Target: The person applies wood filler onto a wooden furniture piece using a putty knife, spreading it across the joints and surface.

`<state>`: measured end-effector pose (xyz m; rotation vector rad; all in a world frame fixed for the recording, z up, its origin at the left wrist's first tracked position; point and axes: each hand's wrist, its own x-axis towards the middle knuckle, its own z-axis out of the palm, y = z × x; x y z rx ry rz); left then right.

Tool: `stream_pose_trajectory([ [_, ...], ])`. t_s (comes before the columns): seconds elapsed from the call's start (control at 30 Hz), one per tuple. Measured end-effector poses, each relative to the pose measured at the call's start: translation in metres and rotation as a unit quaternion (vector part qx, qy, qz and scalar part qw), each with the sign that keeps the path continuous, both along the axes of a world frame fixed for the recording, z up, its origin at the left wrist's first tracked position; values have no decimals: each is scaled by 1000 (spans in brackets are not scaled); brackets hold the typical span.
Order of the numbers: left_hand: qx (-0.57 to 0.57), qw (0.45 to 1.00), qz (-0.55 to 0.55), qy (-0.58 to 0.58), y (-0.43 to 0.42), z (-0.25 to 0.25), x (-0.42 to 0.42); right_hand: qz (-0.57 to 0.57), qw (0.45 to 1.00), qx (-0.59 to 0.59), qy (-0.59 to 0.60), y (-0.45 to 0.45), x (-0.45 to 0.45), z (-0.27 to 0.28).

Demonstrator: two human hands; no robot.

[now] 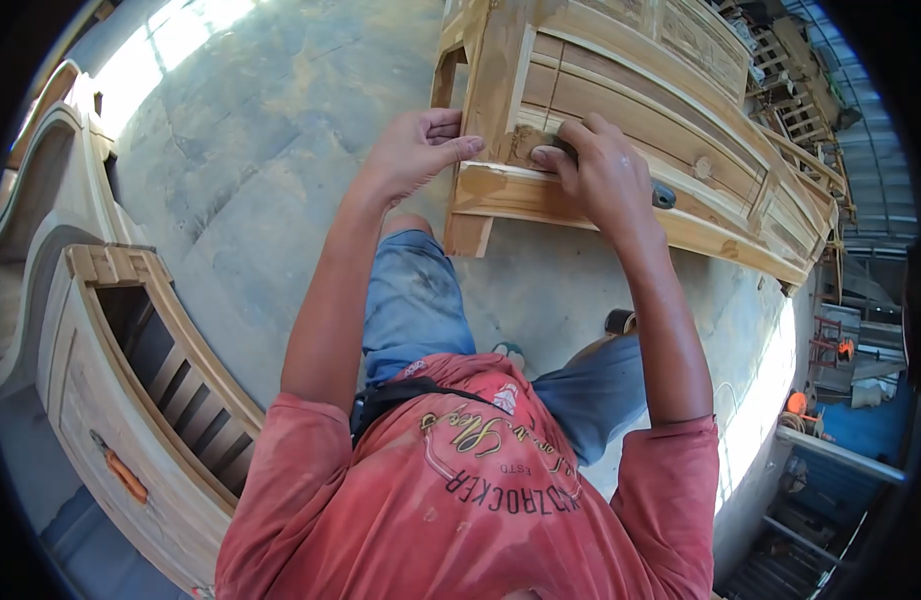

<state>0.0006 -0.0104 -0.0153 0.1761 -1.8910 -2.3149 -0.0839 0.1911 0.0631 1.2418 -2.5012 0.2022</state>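
A light wooden furniture piece with panels [620, 95] is in front of me, its corner post [499, 100] nearest. My left hand [417, 150] is closed at the outer edge of that post, fingers curled by its side and thumb over its front. Against the panel beside the post, my right hand [608, 165] is closed, fingers bent over a small dark object that they mostly cover. Just below the right wrist a black handle [663, 193] shows; whether it joins that object is hidden. Brown smears of filler [525, 143] mark the wood near the fingertips.
At the left stand a slatted wooden piece [195, 385] and a curved wooden frame [50, 190]. Metal racks [830, 470] with orange items [798, 403] are at the right. Stacked wooden parts [780, 70] fill the back right. My legs straddle the concrete floor [250, 240].
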Motion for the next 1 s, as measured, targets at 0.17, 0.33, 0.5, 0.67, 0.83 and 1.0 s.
stream_pose_trajectory([
  [0.17,-3,1000,25,7,0,-1,1,-144,987,52,-57,2,18,21],
  [0.33,-2,1000,21,4,2,-1,1,-86,996,8,17,-15,22,7],
  [0.5,-18,1000,21,7,1,1,2,-113,991,63,-20,-4,16,17],
  [0.67,-23,999,31,-7,4,2,2,-51,998,15,34,0,9,25],
  [0.83,-28,999,30,5,5,1,4,-62,994,60,-65,-2,1,11],
  [1.0,-29,999,38,-1,5,6,0,-69,991,105,-44,8,-8,36],
])
